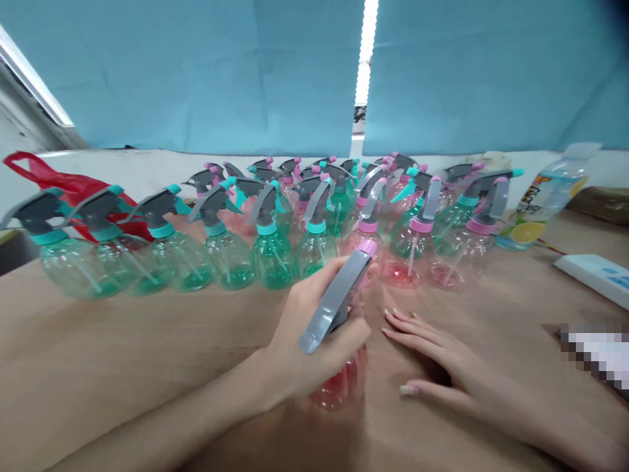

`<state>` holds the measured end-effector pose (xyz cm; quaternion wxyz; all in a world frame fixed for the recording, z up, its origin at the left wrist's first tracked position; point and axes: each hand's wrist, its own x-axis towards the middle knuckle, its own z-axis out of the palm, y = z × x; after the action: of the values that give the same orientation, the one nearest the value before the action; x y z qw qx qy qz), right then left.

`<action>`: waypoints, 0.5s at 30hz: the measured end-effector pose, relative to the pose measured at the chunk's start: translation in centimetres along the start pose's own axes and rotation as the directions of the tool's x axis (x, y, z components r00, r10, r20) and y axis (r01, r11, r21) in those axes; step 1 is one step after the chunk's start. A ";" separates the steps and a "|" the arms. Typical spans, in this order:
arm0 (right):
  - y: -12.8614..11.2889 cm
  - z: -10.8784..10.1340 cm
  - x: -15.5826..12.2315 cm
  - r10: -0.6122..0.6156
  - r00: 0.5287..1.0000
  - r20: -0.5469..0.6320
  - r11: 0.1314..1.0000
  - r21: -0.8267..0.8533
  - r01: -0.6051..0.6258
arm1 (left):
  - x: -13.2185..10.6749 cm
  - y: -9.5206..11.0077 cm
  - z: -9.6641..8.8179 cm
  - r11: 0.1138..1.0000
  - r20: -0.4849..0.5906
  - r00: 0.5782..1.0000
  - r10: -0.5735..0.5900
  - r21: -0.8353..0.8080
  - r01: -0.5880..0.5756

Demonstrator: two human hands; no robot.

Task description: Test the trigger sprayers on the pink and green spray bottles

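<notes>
My left hand (307,334) is wrapped round the neck of a pink spray bottle (344,383) that stands on the brown table (122,367). Its grey trigger head (337,298) with a pink nozzle points toward me. My right hand (437,357) lies flat on the table just right of the bottle, fingers stretched out, holding nothing. Behind both hands stand several rows of spray bottles, green ones (272,255) with teal caps to the left and pink ones (417,252) to the right.
A red plastic bag (59,180) lies at the back left. A clear drink bottle (545,200) with a lemon label lies at the back right. A white power strip (592,275) sits at the right edge. Blue curtains hang behind.
</notes>
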<state>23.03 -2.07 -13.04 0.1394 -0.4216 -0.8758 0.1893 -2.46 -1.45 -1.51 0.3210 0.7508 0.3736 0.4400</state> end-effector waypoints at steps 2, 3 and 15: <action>0.0 0.0 0.0 -0.005 1.000 -0.011 1.000 0.009 0.005 | 0.1 0.0 0.0 1.000 -0.006 1.000 0.003 0.012 -0.003; 0.0 0.0 0.0 -0.006 1.000 -0.017 1.000 0.015 0.007 | 0.1 0.0 0.0 1.000 -0.008 1.000 0.007 0.019 -0.006; -0.2 -0.1 0.1 0.004 1.000 -0.025 0.998 0.063 -0.003 | 0.3 0.2 -0.1 0.999 -0.005 1.000 0.019 0.025 -0.019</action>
<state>22.90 -2.10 -12.81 0.1634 -0.4208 -0.8668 0.2118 -2.40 -1.31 -1.13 0.3062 0.7572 0.3729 0.4403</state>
